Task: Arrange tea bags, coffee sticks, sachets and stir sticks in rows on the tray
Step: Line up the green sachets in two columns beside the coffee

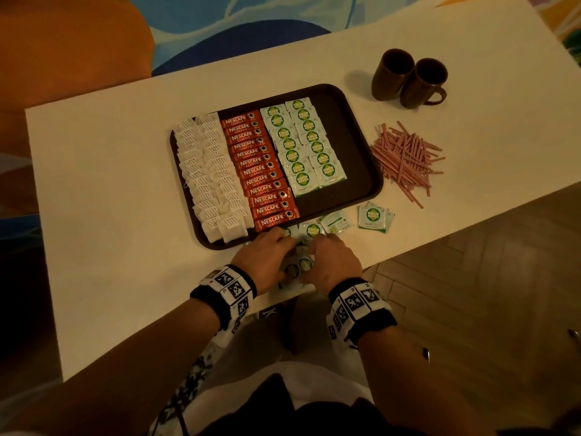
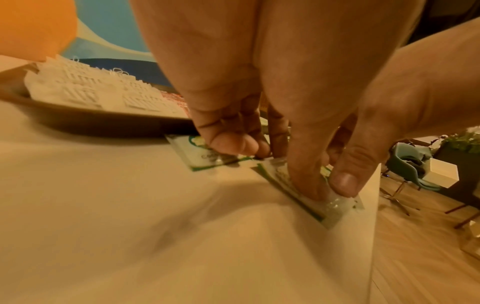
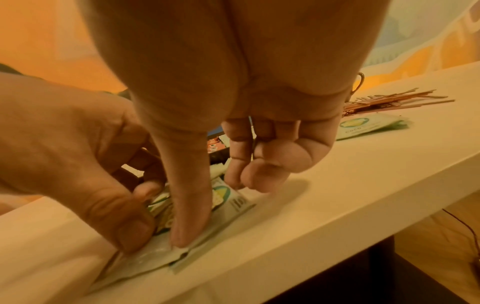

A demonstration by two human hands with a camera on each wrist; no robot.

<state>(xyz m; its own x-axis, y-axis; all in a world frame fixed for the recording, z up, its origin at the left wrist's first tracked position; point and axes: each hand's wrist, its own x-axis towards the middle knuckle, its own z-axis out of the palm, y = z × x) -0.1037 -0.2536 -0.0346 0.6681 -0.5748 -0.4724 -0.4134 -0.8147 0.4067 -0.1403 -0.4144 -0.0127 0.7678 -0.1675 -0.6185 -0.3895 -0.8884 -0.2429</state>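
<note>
A dark brown tray (image 1: pixel 347 143) holds white tea bags (image 1: pixel 207 171) on its left, red coffee sticks (image 1: pixel 261 171) in the middle and two columns of green-and-white sachets (image 1: pixel 301 143) to their right. At the table's front edge lies a small loose heap of sachets (image 1: pixel 301 264). My left hand (image 1: pixel 270 250) and right hand (image 1: pixel 333 259) meet over it. Each thumb presses down on the heap and the curled fingers pinch it (image 2: pixel 324 207) (image 3: pixel 155 259). Red-striped stir sticks (image 1: pixel 405 158) lie piled on the table right of the tray.
More loose sachets (image 1: pixel 374 217) lie on the table right of my hands, one (image 1: pixel 334 221) against the tray's front rim. Two dark mugs (image 1: pixel 408 78) stand at the back right. The tray's right strip is bare. The table edge runs just under my wrists.
</note>
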